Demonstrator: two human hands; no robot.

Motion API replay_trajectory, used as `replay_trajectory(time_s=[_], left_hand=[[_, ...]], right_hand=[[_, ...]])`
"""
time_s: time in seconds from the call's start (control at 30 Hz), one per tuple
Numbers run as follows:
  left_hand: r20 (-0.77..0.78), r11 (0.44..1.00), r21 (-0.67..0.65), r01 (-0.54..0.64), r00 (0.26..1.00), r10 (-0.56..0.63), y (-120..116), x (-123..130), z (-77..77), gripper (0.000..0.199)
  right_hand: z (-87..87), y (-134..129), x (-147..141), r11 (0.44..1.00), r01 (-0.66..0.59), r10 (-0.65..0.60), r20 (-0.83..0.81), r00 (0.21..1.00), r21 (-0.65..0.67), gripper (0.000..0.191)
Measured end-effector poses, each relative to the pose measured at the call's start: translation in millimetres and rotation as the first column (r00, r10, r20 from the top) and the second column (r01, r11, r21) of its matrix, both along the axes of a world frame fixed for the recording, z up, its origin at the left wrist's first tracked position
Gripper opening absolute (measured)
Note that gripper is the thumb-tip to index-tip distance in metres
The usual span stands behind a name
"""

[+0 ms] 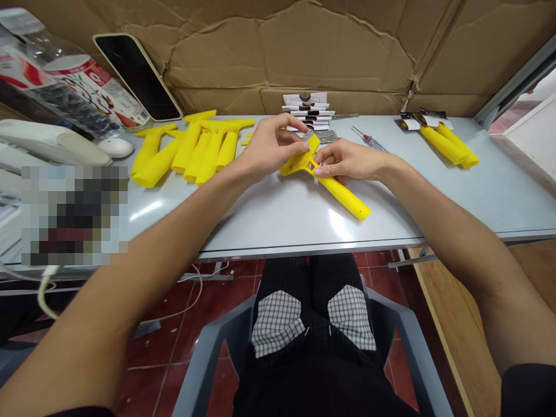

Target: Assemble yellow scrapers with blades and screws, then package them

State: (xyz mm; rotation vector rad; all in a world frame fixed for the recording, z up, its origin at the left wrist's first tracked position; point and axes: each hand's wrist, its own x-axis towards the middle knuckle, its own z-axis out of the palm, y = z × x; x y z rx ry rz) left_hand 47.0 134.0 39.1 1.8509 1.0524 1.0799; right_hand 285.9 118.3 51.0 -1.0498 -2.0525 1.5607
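Near the table's [278, 226] middle, we are holding a scraper [324, 179], smooth yellow plastic with a flat wide head and a rounded handle lying on the glossy grey top. Our left hand [271, 145] is pinching the head, and our right hand [347, 161] is closing its fingers on the neck. Bare tabletop is lying open toward the near edge. More yellow handles [191, 147] are sitting left, a pair [447, 145] far right, cards [307, 110] and a screwdriver [369, 139] just behind.
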Motion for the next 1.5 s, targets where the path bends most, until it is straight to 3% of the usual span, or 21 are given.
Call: replay_trajectory(time_s=[0.2,0.57,1.1,1.27,1.5], left_hand=[[0.000,1.000,-0.014,0.021,1.000,-0.021,2.3,-1.5,0.1,0.029],[-0.142,0.988,0.141,0.057,0.989,-0.036,-6.2,-3.1,8.6,0.010],[-0.030,0.996,0.093,0.007,1.000,-0.004,-3.0,1.0,3.8,0.019],[-0.026,0.994,0.112,0.002,1.000,0.001,3.4,1.7,-4.9,0.023],[-0.054,0.971,0.240,-0.014,0.998,0.028,14.9,0.7,-20.1,0.026]], right_hand=[[-1.0,1.6,0.6,1.000,-0.006,0.006,-0.004,1.000,-0.005,0.034],[-3.8,2.5,-0.5,1.000,0.016,-0.017,-0.032,0.999,-0.024,0.036],[-4.1,2.8,-0.1,1.000,-0.001,0.001,-0.015,1.000,-0.004,0.040],[-3.2,1.7,-0.5,1.000,-0.006,0.006,-0.003,1.000,0.002,0.034],[-3.6,0.7,-2.8,0.999,0.036,-0.036,-0.020,0.999,-0.012,0.032]])
